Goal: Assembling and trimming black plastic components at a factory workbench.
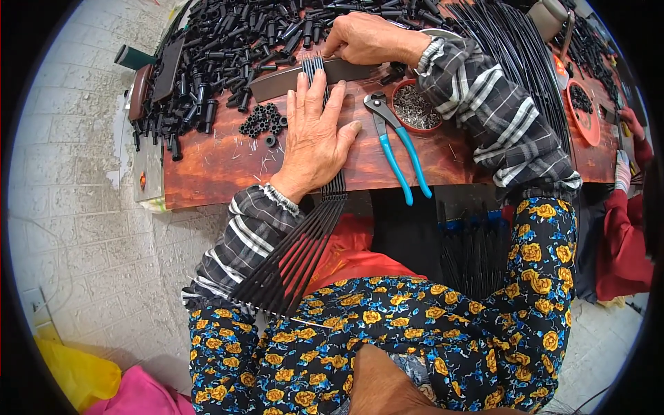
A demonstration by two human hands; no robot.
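A fan of slim black umbrella ribs [294, 252] runs from my lap up over the table edge, bunched at a row of joints. My left hand [311, 128] lies flat across their upper part, fingers spread, pressing them toward a brown bar [280, 83]. Beyond the fingertips, the thin rib tips rest on the bar. My right hand [363, 38] is curled beside these tips with its fingers closed; what they pinch, if anything, is hidden. Pliers [398, 145] with teal handles lie right of my left hand, next to a red bowl [416, 129] of small metal pins.
Black tubular plastic parts [228, 41] are heaped at the back left. Small black rings [263, 121] cluster left of my left hand. Long black ribs [512, 55] are piled at the right. A co-worker's hand [631, 123] and red sleeve show at the far right, near an orange tray [588, 131].
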